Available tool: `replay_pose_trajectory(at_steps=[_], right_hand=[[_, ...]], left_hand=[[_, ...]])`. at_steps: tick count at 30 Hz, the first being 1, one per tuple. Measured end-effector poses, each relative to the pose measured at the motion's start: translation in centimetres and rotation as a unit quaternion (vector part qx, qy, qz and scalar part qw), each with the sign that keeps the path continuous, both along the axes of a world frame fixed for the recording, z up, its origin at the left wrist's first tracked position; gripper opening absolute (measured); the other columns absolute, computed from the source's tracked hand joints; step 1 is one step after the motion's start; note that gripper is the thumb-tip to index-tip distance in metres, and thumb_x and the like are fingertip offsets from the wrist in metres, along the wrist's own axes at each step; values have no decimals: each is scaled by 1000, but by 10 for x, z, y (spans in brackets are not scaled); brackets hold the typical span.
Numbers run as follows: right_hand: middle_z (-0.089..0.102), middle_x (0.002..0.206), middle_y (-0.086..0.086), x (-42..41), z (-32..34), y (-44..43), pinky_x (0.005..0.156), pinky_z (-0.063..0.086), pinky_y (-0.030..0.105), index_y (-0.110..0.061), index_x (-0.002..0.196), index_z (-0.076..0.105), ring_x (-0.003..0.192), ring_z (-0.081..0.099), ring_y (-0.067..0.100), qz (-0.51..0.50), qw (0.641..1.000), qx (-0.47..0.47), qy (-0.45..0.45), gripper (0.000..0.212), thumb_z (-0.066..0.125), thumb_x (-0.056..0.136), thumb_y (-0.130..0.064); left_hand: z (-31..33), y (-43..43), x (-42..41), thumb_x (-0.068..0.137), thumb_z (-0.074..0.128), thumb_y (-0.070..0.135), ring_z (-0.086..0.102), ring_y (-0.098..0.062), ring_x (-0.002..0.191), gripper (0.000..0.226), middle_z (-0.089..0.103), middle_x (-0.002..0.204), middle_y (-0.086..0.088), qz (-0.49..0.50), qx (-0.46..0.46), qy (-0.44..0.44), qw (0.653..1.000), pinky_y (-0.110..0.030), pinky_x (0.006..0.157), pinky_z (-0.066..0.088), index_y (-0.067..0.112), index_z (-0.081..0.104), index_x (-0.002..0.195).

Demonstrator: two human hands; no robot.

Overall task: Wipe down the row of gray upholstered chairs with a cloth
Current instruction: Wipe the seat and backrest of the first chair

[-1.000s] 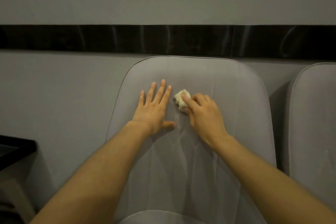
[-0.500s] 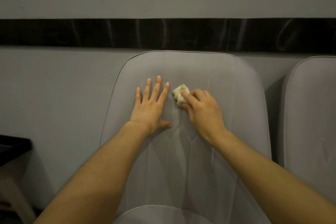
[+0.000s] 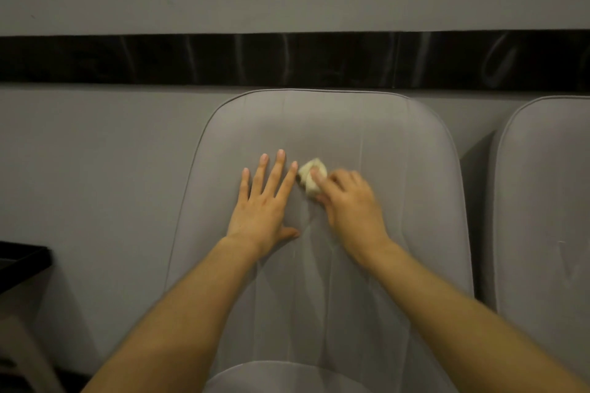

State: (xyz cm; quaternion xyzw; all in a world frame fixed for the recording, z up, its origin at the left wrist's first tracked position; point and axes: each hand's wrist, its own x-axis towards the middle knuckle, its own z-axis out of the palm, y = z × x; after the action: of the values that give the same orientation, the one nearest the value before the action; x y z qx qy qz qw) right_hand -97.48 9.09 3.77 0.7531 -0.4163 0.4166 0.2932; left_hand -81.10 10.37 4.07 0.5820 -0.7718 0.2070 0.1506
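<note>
left hand [image 3: 261, 207] flat, fingers spread, on chair back [image 3: 399, 188]; right hand [image 3: 351, 204] pinching wadded cloth [image 3: 311, 177] against it

I've got the chair [image 3: 399, 169] dead centre. My left hand [image 3: 261, 210] lies flat on its backrest. My right hand [image 3: 351, 204] sits just to the right, pinching the cloth [image 3: 311, 180] against the backrest between the two hands. A second chair [image 3: 542, 201] stands close on the chair's right. The wall band [image 3: 287, 57] runs behind it, and a furniture corner [image 3: 22, 262] sits well off to its left.
</note>
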Motion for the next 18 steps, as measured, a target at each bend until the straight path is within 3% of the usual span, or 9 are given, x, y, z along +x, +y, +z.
replay_pose_trajectory(at_steps=[3,5,8,11,14,18], right_hand=[[58,75,9,-4,-1,13,50,45,32,-9,105,69,60,54,29,27,999,19,30,30,58,80,-21],[56,77,14,-7,23,12,49,43,33,-8,112,66,62,54,32,4,1000,-20,-3,33,55,83,-19],[53,101,18,-25,83,0,69,42,38,-9,131,51,87,50,33,-74,991,-60,-99,39,52,94,-21],[50,116,15,-41,107,-14,84,35,35,-11,135,45,102,44,29,-134,985,-44,-98,41,46,98,-28],[57,101,20,-35,75,-17,73,40,41,-4,123,57,88,51,38,-121,988,-67,-66,38,51,91,-24],[58,85,18,-39,52,-2,61,45,40,-3,109,65,73,53,37,-39,998,-47,-9,31,58,85,-21]], left_hand=[[-7,5,-4,82,61,56,-40,-25,131,118,-47,139,-3,2,15,8,1000,-48,112,-17,19,-39,132],[-5,6,-11,81,62,57,-37,-25,136,120,-45,143,-4,0,23,26,999,-48,113,-16,18,-39,131],[2,2,-22,79,64,58,-37,-24,136,123,-47,141,-2,-27,25,37,999,-46,111,-19,19,-41,130],[5,-5,-28,75,67,61,-46,-23,127,129,-53,134,-3,-47,34,31,998,-45,107,-25,23,-45,128],[1,-10,-25,71,66,66,-51,-23,122,133,-58,129,-1,-47,37,26,998,-44,104,-28,25,-49,124],[2,-13,-23,69,66,68,-52,-23,122,134,-60,128,1,-56,51,20,997,-45,106,-27,28,-50,123]])
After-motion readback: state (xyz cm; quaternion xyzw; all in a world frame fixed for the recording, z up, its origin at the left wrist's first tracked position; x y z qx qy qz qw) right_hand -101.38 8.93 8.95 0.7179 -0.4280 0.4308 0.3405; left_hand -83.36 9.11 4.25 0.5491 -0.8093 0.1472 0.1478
